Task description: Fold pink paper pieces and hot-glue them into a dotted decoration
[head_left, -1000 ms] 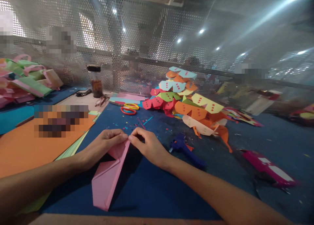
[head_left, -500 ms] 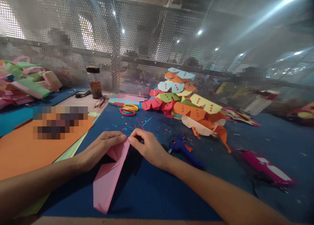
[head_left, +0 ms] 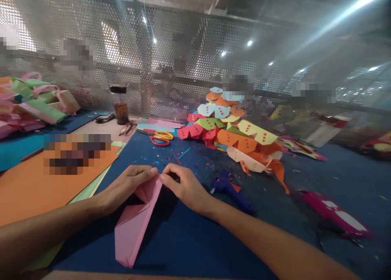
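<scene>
A folded piece of pink paper (head_left: 132, 235) slants over the blue tabletop, its wide end toward me. At its narrow far end, my left hand (head_left: 134, 182) pinches the left side between thumb and fingers. My right hand (head_left: 183, 186) grips the tip's right edge with thumb and bent forefinger, almost touching the left fingertips. Creases run along the paper, and a flap stands out on its left side. Just right of my right hand lies a blue glue gun (head_left: 233, 192). Scissors (head_left: 160, 137) with red and yellow handles rest beyond my hands.
A pile of coloured folded paper shapes (head_left: 238, 129) stands at centre right. Orange sheets (head_left: 27, 194) lie under my left forearm. A jar (head_left: 121, 106) with a black lid stands behind. At right is a magenta case (head_left: 339, 214). A perforated metal screen (head_left: 183, 56) closes off the back.
Both hands keep their hold on the pink paper, with hardly any movement. The whole view has shifted slightly.
</scene>
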Available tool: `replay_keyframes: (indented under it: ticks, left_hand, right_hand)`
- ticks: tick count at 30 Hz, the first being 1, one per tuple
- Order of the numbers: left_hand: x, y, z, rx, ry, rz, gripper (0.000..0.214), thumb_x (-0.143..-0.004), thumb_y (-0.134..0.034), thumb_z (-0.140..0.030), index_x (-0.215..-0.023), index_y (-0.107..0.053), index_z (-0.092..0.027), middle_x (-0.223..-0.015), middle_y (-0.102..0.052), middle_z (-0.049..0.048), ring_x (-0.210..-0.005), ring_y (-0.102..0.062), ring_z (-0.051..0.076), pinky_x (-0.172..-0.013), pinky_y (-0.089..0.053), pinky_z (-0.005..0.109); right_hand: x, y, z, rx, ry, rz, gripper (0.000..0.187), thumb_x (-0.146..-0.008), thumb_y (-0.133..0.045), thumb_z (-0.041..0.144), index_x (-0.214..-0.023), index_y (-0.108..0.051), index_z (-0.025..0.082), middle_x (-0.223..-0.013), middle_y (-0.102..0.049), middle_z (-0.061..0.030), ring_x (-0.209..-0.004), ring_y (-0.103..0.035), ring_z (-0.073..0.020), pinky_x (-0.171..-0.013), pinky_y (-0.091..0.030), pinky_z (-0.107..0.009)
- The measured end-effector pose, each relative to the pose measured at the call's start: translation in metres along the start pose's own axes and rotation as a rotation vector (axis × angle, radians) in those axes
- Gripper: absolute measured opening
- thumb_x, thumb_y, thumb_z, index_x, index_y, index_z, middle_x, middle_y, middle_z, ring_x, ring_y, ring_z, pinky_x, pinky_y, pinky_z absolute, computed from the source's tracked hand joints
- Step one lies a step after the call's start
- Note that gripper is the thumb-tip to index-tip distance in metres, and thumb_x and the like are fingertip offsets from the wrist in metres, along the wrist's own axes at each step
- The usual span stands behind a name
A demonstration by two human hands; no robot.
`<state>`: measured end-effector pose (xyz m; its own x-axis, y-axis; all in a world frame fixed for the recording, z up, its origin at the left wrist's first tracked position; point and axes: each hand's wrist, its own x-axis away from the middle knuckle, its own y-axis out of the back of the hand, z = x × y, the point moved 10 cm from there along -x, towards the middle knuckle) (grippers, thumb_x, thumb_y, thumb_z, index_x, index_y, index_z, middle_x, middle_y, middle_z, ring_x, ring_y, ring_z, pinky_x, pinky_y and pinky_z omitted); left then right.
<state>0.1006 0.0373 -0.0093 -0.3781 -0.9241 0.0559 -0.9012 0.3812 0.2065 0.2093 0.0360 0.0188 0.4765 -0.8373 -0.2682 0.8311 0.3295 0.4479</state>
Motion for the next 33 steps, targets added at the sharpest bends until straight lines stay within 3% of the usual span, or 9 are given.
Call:
replay_keyframes:
  ticks: [6,13,25,30,33]
  left_hand:
    - [-0.002,0.000,0.004,-0.051,-0.013,0.024,0.046,-0.087,-0.058,-0.060,-0.071,-0.051,-0.018,-0.066,-0.042,-0.0044,-0.062,-0.036,0.012,-0.057,-0.029,0.025]
    - [-0.003,0.003,0.002,-0.023,-0.043,0.010,0.046,-0.089,-0.058,-0.060,-0.070,-0.053,-0.018,-0.067,-0.041,-0.0048,-0.062,-0.032,0.012,-0.057,-0.028,0.025]
    - [-0.001,0.004,-0.003,-0.010,-0.065,-0.004,0.047,-0.091,-0.055,-0.059,-0.066,-0.055,-0.018,-0.065,-0.043,-0.0047,-0.062,-0.036,0.013,-0.057,-0.032,0.024]
    - [-0.002,0.001,0.012,0.093,0.086,0.020,0.036,-0.069,-0.082,-0.046,-0.082,-0.068,-0.016,-0.069,-0.061,-0.0018,-0.061,-0.048,0.013,-0.057,-0.037,0.023]
    - [-0.001,-0.002,0.019,0.111,0.175,0.028,0.033,-0.059,-0.088,-0.034,-0.079,-0.070,-0.016,-0.070,-0.070,0.0009,-0.061,-0.055,0.014,-0.060,-0.041,0.025]
  right_hand:
    - [-0.001,0.001,-0.003,-0.008,-0.013,-0.001,0.019,-0.093,-0.055,0.029,-0.076,-0.056,0.020,-0.070,-0.056,0.0031,-0.068,-0.051,-0.0130,-0.067,-0.038,-0.028]
    - [-0.001,-0.004,-0.006,-0.038,-0.045,0.033,0.026,-0.095,-0.055,0.039,-0.078,-0.056,0.019,-0.071,-0.057,0.0023,-0.067,-0.052,-0.0136,-0.064,-0.038,-0.028]
    - [-0.004,-0.007,-0.009,-0.143,-0.089,0.061,0.037,-0.089,-0.065,0.052,-0.076,-0.057,0.019,-0.068,-0.058,0.0015,-0.065,-0.054,-0.0145,-0.062,-0.041,-0.029]
    - [-0.007,0.002,-0.010,-0.207,-0.082,0.000,0.035,-0.087,-0.067,0.050,-0.076,-0.058,0.019,-0.070,-0.059,0.0018,-0.066,-0.056,-0.0139,-0.065,-0.044,-0.029]
    - [-0.008,0.005,-0.012,-0.240,-0.088,-0.031,0.035,-0.086,-0.069,0.052,-0.076,-0.058,0.019,-0.070,-0.058,0.0024,-0.066,-0.055,-0.0137,-0.065,-0.046,-0.029]
